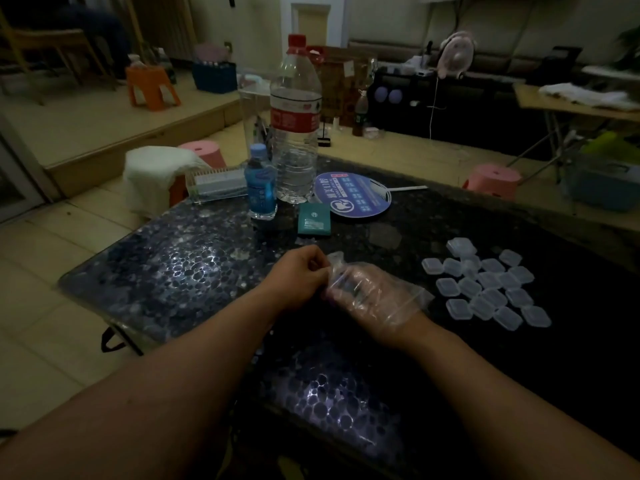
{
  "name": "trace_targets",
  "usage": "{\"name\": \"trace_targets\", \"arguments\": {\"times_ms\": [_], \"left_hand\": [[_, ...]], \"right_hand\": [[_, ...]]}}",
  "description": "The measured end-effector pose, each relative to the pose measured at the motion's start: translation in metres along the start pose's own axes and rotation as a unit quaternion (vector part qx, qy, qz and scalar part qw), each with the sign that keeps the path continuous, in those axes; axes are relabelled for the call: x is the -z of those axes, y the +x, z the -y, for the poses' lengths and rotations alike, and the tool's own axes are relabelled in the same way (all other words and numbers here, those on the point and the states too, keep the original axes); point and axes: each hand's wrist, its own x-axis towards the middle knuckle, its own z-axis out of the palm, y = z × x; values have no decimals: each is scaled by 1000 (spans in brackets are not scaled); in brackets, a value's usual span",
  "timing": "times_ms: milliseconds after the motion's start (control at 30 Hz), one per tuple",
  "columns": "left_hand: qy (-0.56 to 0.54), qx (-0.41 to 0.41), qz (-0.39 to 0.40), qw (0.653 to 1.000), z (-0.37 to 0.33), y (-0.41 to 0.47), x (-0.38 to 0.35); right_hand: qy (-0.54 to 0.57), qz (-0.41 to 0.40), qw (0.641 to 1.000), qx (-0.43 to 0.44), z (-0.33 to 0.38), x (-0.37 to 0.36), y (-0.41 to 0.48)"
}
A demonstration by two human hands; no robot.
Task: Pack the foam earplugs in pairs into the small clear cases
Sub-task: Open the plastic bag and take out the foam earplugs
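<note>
Left hand [300,276] pinches the fingertips of the clear glove [410,301] on the loosely open, empty right hand [370,294], apparently gloving up; next, reach the clear cases [485,282] at three o'clock, with the earplugs unseen.

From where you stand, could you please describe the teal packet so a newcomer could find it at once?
On the dark pebble-patterned table, find the tall clear red-capped bottle at the far edge. In front of it, between the small blue bottle and the round blue fan, lies the teal packet: flat, square and green, unlike either neighbour.
</note>
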Motion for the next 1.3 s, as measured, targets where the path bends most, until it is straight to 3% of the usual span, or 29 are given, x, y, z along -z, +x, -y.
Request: {"name": "trace_targets", "arguments": {"times_ms": [200, 400, 733, 933, 1067, 1200, 1300], "left_hand": [[-70, 2, -16, 997, -3, 2, -4], [-17, 14, 43, 999, 10, 0, -2], [3, -15, -25, 1000, 7, 9, -3], [96, -39, 52, 993, 12, 9, 0], [3, -23, 38, 999, 11, 7, 1], [-77, 3, 19, 997, 3, 3, -8], [-140, 33, 0, 990, 2, 2, -10]], "right_hand": [[-50, -96, 993, -39, -5, 0, 0], [-63, 2, 998, 7, 2, 0, -6], [-12, -66, 998, -15, -8, -6, 8], [-11, -47, 999, -26, -14, -7, 9], [22, -20, 999, -20, -9, -5, 7], [172, -55, 979, -93, -16, -14, -1], [237, -81, 963, -97, -11, -14, 0]]}}
